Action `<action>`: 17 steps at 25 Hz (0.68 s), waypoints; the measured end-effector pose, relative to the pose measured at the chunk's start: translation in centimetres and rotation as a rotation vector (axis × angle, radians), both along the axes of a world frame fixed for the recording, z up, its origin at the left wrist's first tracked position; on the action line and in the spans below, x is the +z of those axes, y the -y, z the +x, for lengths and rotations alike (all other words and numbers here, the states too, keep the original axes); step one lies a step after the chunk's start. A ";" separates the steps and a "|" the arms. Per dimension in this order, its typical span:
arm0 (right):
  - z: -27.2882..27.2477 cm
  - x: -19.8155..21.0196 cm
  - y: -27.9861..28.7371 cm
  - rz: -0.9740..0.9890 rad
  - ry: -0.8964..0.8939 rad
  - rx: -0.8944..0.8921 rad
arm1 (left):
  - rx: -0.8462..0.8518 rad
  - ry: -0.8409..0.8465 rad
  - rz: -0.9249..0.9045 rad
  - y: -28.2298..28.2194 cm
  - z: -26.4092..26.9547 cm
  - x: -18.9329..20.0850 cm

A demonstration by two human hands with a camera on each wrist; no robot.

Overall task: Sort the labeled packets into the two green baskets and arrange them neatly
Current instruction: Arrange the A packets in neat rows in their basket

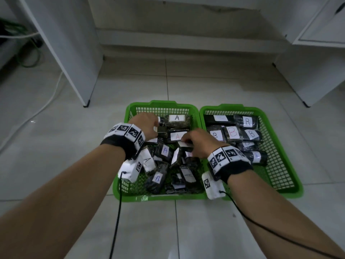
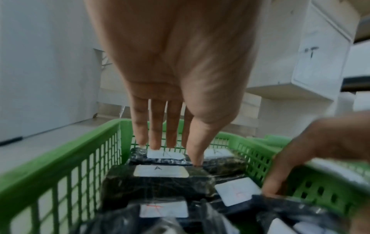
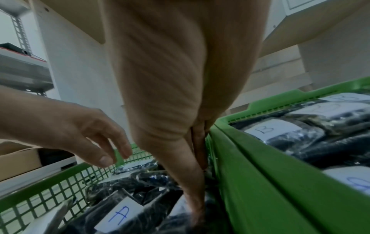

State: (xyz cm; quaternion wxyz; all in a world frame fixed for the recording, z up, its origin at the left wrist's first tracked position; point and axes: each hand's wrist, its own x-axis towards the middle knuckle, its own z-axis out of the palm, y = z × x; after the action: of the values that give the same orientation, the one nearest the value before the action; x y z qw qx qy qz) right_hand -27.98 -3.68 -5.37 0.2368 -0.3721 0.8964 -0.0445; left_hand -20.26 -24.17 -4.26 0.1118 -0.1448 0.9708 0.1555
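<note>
Two green baskets side by side on tiled floor, rims touching: left basket (image 1: 123, 191) w/ A-labelled packets, right basket (image 1: 287, 139) w/ B-labelled packets.

Both forearms stretched fwd & down into left basket, marker bands on wrists, black cables trailing back.

Left hand (image 1: 146, 125) at far-left part of left basket, palm down. In left wrist view, fingers (image 2: 155, 126) straight, slightly spread, pointing down, tips on white label of far packet (image 2: 160, 157) by back wall; thumb down just beside it, tip at gap next to neighbouring packet. Nothing clasped, hand relaxed & extended.

Right hand (image 1: 198, 142) nearer centre, just beside shared rims, knuckles up, fingers bent over small packet w/ white label (image 1: 184, 144). In left wrist view, curled fingertips (image 2: 274, 188) pressing onto dark wrapped packet edge. Right wrist view: thumb & fingers close together, pointing down into the pile; exact hold hidden there.

Far rows in left basket flat: A packet (image 1: 177, 119) at back, red-A packet (image 1: 178, 136) before it. Near half a loose heap, packets tilted, several A labels visible. Right basket: B packets (image 1: 233, 132) in rows filling far half, near part bare mesh.

White cabinets (image 1: 317, 62) beyond baskets.
</note>
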 end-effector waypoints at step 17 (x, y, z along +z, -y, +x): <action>1.3 0.5 -1.0 -0.004 0.265 0.007 | -0.085 0.117 0.059 -1.5 3.3 -1.3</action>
State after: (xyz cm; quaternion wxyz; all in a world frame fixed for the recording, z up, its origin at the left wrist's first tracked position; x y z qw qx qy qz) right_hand -26.66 -2.65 -4.91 0.3527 -0.3666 0.8557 -0.0945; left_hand -16.96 -22.64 -5.59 0.1790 -0.1090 0.9628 0.1704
